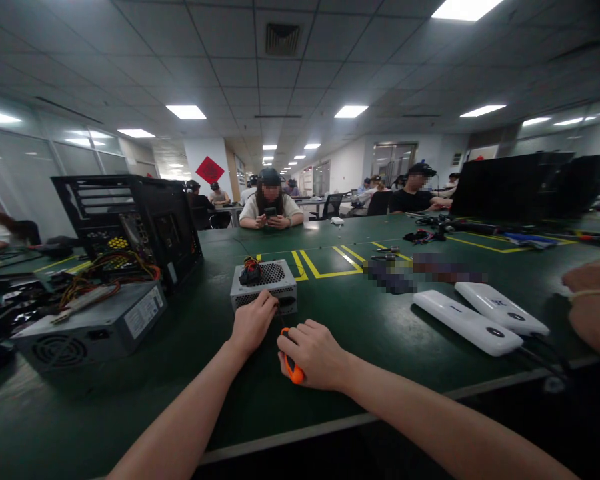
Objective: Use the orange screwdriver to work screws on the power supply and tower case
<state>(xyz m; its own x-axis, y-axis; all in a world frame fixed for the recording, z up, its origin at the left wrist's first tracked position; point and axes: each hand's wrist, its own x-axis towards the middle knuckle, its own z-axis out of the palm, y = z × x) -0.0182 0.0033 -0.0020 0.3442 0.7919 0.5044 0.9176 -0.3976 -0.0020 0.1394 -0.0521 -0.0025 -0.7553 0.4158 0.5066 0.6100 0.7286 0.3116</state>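
A grey perforated-metal power supply box (275,272) sits on the dark green tabletop (205,400), its near face toward the person. The left hand (255,321) has its fingers bent against that face; whether they grip anything there, I cannot tell. The right hand (313,355) is wrapped around an orange-and-black handled tool (295,371), apparently a screwdriver, its thin shaft aimed at the box. If it meets the metal at a slant, the tip could slip and jab the left fingers; a hard push with little bracing could slide the box away. The box looks closed, its inside hidden, with a dark bundle of wires (251,270) on top. Leftward, a grey metal box with a fan grille (100,337) bears coloured cables, beside a black open-framed computer case (167,230) with mostly dark contents
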